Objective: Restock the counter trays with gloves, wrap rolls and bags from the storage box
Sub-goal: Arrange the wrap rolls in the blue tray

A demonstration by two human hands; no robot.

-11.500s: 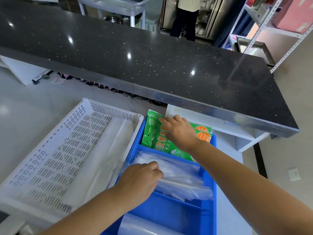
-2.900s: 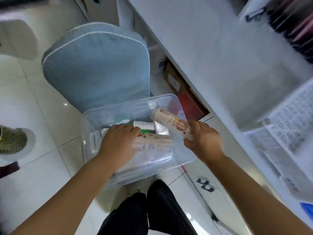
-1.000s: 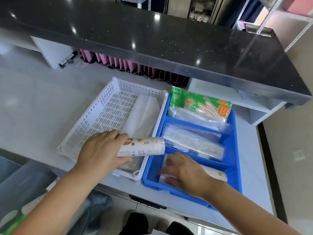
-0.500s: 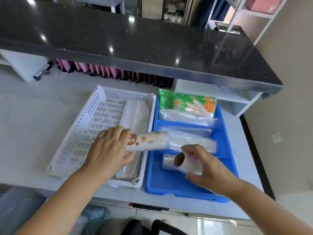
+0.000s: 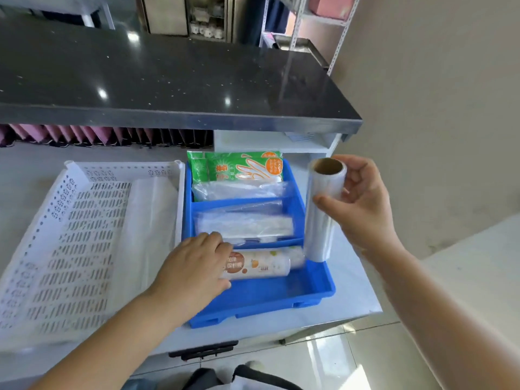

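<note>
My left hand [image 5: 194,266] presses the printed wrap roll [image 5: 259,264] flat in the blue tray [image 5: 261,298] front compartment, axis running left-right. My right hand [image 5: 363,201] grips the clear wrap roll [image 5: 323,209] upright over the tray's right edge; it needs tipping parallel to lie alongside.

Shop service counter [image 5: 168,80] with steel shelving [image 5: 318,21] behind.

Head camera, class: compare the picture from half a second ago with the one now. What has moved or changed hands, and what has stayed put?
The left hand has carried the printed wrap roll from over the white tray into the blue tray's near compartment. The right hand has lifted the clear wrap roll out of that compartment, now upright beside the tray. The glove packet and bags are unchanged.
</note>
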